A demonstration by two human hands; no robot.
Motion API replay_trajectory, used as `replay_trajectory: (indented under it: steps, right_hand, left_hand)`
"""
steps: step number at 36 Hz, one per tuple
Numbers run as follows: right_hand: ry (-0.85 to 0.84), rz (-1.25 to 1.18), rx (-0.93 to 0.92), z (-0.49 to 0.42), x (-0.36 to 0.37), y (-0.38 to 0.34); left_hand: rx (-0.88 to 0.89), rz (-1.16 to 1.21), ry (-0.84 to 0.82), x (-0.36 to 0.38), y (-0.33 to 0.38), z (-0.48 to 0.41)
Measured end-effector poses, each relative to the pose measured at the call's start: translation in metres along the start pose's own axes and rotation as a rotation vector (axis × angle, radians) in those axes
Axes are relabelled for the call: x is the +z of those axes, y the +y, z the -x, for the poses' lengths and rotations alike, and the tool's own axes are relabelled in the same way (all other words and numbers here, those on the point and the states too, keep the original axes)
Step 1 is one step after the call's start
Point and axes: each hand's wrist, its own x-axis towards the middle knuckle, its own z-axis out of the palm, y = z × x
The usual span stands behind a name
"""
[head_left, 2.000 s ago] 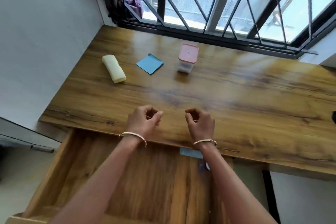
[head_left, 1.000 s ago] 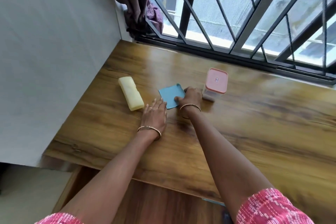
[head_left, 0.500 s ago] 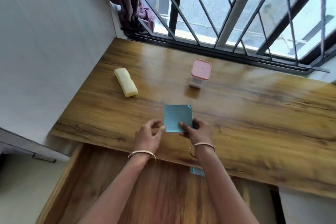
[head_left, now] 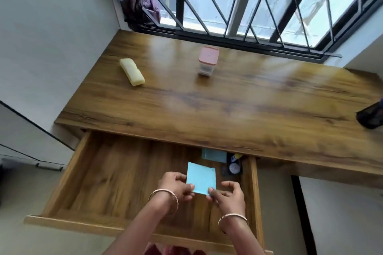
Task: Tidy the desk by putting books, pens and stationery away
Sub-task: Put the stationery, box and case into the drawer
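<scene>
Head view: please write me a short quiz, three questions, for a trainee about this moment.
1. True or false: the blue paper lies flat on the desktop.
2. How many hands pinch the paper? A) none B) one C) two
3. Fill in: the container on the desktop has a ___ lid.
Key: 1 false, it is held over the open drawer; 2 C, left hand and right hand; 3 pink.

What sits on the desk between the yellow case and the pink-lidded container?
Nothing. The head view shows only bare wooden desk top between the yellow case and the pink-lidded container.
</scene>
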Motion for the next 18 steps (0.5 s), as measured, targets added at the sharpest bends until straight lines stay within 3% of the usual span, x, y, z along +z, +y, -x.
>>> replay_trajectory:
  steps: [5,13,18]
  right_hand:
    - [0.097,-0.021,-0.032,0.003,-0.003,-0.003]
    - [0.188,0.135,-0.111,-0.056,0.015,-0.022]
    - [0.254,0.237,-0.115,-0.078,0.024,-0.034]
  left_hand:
    - [0.018,0.045,0.102,0.016,-0.003,-0.017]
    - [0.115,0.175,0.191,0.048,0.023,-0.061]
    - [0.06,0.029,0.331,0.056,-0.004,-0.161]
